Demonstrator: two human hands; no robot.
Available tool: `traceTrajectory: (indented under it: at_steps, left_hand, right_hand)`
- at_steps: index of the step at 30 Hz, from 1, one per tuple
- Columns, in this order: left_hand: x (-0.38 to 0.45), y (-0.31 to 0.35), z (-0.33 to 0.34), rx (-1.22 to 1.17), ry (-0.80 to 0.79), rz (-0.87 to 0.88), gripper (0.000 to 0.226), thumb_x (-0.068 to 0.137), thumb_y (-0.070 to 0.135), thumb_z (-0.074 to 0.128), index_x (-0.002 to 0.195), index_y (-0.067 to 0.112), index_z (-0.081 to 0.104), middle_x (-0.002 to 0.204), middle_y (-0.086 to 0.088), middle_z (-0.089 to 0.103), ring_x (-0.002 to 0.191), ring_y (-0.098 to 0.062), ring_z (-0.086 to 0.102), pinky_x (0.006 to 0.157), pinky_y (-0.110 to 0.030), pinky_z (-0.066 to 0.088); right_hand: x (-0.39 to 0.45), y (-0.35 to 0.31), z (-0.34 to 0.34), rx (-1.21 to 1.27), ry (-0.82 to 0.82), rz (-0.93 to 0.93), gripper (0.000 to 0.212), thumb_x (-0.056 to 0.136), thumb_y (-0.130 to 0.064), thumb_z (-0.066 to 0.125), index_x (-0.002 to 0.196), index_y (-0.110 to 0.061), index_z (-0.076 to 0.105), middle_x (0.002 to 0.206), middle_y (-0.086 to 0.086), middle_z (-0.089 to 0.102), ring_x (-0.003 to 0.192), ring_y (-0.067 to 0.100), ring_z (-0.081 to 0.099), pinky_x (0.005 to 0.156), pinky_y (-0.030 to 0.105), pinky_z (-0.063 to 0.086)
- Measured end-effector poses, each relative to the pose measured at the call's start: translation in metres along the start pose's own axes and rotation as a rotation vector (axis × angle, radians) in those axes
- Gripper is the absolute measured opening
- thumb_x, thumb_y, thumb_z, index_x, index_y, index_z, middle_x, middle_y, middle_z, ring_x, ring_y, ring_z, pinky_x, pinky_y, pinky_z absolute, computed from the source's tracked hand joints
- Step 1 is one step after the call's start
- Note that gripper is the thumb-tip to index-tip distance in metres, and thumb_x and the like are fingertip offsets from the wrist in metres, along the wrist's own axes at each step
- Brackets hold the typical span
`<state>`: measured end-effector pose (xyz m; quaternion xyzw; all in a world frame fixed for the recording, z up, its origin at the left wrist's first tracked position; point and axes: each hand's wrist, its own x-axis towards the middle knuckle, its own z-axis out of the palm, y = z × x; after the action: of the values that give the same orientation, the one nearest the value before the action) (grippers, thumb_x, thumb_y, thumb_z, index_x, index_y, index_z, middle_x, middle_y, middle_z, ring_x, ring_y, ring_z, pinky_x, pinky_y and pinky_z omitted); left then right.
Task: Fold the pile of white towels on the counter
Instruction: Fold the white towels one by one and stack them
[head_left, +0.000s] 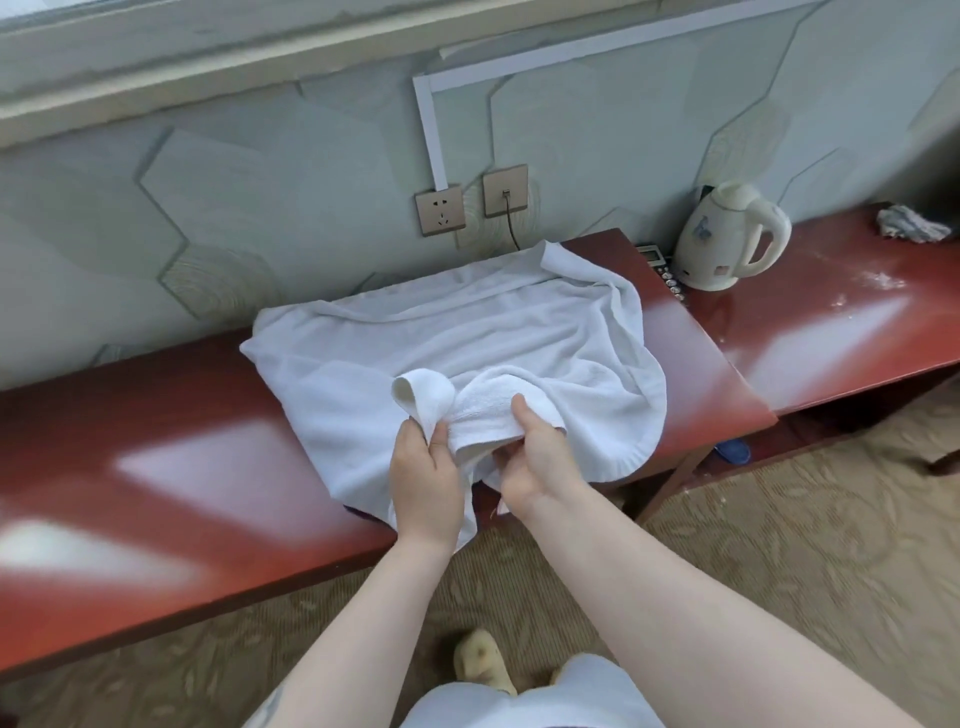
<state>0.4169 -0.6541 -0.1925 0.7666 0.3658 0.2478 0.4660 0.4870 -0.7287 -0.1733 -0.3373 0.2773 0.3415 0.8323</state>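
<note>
Both hands, left hand and right hand, pinch a small towel bunched crosswise over the big towel sprawled along the counter.

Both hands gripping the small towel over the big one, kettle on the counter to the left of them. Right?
Not quite. In the head view the kettle stands to the right. The rest holds: left hand and right hand grip the small towel over the big towel on the counter.
</note>
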Motion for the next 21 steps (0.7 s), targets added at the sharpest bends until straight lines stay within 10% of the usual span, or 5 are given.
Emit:
traceTrajectory:
  at_steps: [9,17,21]
  left_hand:
    - [0.013,-0.01,0.009,-0.001,-0.229,0.008,0.029,0.1,0.024,0.05,0.072,0.015,0.048,0.073,0.004,0.047,0.071,-0.019,0.048,0.067,-0.035,0.039]
    - [0.044,0.034,0.022,-0.3,-0.018,0.025,0.022,0.1,0.024,0.047,0.079,0.024,0.05,0.068,0.019,0.052,0.063,0.0,0.046,0.061,-0.017,0.037]
    - [0.045,0.051,0.036,-0.177,-0.275,0.161,0.013,0.098,0.016,0.047,0.104,0.026,0.053,0.074,0.026,0.055,0.067,0.0,0.051,0.061,-0.016,0.039]
  right_hand:
    - [0.02,-0.052,-0.028,0.171,0.259,-0.335,0.019,0.093,-0.015,0.065,0.112,-0.012,0.062,0.116,0.006,0.069,0.089,0.016,0.068,0.067,0.029,0.054]
    - [0.015,-0.034,-0.029,-0.477,0.265,-0.727,0.018,0.091,-0.017,0.068,0.109,-0.019,0.066,0.102,-0.008,0.073,0.099,0.008,0.068,0.087,0.028,0.053]
    - [0.009,-0.026,-0.021,-0.839,0.14,-0.823,0.016,0.092,-0.02,0.065,0.107,-0.021,0.066,0.098,-0.011,0.073,0.095,0.003,0.066,0.084,0.026,0.053]
